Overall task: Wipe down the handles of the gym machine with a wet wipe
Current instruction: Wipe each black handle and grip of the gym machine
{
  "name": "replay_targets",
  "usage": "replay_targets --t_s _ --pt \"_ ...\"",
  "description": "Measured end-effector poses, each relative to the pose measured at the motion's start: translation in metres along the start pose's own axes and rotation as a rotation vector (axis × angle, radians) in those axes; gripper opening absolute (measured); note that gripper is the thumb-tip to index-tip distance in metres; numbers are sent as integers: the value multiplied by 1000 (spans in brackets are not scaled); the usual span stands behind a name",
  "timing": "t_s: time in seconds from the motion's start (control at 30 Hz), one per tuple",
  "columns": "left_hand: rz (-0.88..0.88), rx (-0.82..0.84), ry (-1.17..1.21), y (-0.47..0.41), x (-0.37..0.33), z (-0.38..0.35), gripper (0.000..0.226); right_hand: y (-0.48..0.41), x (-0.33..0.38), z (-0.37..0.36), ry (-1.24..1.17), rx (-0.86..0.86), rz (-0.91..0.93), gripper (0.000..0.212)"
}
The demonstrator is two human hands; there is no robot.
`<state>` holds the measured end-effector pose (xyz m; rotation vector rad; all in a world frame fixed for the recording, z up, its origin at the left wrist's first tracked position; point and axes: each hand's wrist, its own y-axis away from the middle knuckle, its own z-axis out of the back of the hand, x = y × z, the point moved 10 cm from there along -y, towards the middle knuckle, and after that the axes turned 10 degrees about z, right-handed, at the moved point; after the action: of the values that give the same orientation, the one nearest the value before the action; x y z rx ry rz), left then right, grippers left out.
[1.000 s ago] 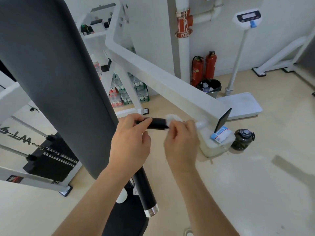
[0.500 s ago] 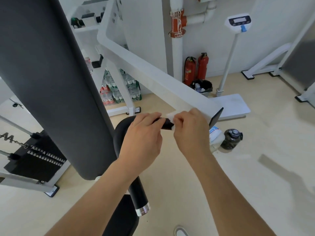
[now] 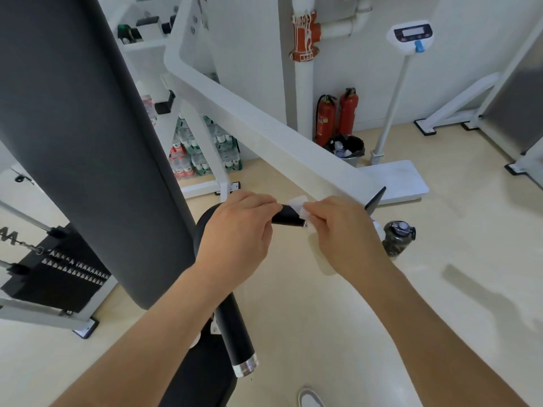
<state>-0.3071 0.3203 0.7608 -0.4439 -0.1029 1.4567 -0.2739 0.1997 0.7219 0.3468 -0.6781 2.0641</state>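
A short black handle (image 3: 288,217) with a metal end sticks out sideways from the gym machine at mid-frame. My left hand (image 3: 239,239) grips its inner part. My right hand (image 3: 342,230) pinches a white wet wipe (image 3: 299,205) wrapped over the handle's outer end. A second black handle (image 3: 236,333) with a silver cap points down toward me below my left wrist. The machine's white arm (image 3: 264,124) runs diagonally just behind both hands.
A tall dark grey pad (image 3: 82,136) fills the left. A weight stack (image 3: 55,271) sits low left. On the floor right of my hands stand a dark water bottle (image 3: 398,237), a scale (image 3: 393,180), a bin (image 3: 349,148) and two fire extinguishers (image 3: 338,116).
My right hand with the wipe has slid outward to the handle's end, and my left hand has closed further over the grip. The view has shifted slightly.
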Motion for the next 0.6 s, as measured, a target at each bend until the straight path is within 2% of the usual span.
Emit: replay_targets --t_s 0.03,0.13,0.23,0.37,0.4,0.47,0.53,0.6 --pt "1 -5 -4 0 1 -1 29 1 -1 1 15 -40 4 15" --pt "0 2 -18 1 -1 -7 30 -18 -2 -5 26 -55 -22 21" --pt "10 1 9 -1 -3 -8 31 -13 17 -3 40 -173 96 23" --pt "14 12 279 2 -21 -4 42 18 21 -3 -27 -284 104 24" --pt "-24 36 279 5 -32 -8 43 20 12 -2 -120 -316 36 20" --pt "-87 92 172 11 -48 -22 43 24 -13 -8 -508 -317 -172 19" --pt "-83 124 33 12 -51 -35 45 35 -24 -20 -902 -293 -333 37" --pt "-60 132 -85 8 -48 -41 47 47 -27 -23 -1032 -333 -402 46"
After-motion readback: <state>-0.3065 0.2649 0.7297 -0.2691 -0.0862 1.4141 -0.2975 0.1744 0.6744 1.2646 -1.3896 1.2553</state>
